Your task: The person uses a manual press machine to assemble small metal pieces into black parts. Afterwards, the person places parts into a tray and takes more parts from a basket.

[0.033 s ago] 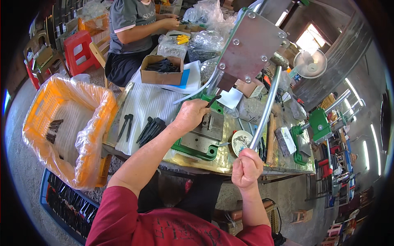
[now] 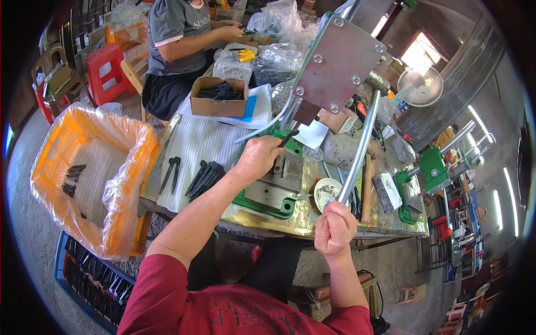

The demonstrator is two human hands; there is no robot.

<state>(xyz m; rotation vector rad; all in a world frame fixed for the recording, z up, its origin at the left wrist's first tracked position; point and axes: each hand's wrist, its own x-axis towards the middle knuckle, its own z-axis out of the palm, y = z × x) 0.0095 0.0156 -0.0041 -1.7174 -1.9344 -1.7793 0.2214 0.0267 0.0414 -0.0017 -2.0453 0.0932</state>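
My right hand [image 2: 335, 230] is wrapped round the lower end of a long metal lever [image 2: 362, 146] on a green hand press [image 2: 336, 64]. At the press's die block [image 2: 286, 174], my left hand [image 2: 259, 158] pinches a small black part [image 2: 288, 137], whose tip sticks out past the fingers under the ram. Most of that part is hidden by the hand. Left of my forearm, a pile of black long-handled parts [image 2: 206, 180] lies on a white foam sheet [image 2: 192, 139], with a pair of the same kind [image 2: 171, 172] beside it.
A plastic-lined orange crate [image 2: 84, 123] stands at the left, above a blue tray [image 2: 95, 285] of black parts. Across the table are a cardboard box [image 2: 219, 97] and a seated person [image 2: 178, 50]. A white dish [image 2: 326, 192], a hammer [image 2: 367, 190] and another green press [image 2: 432, 167] are at the right.
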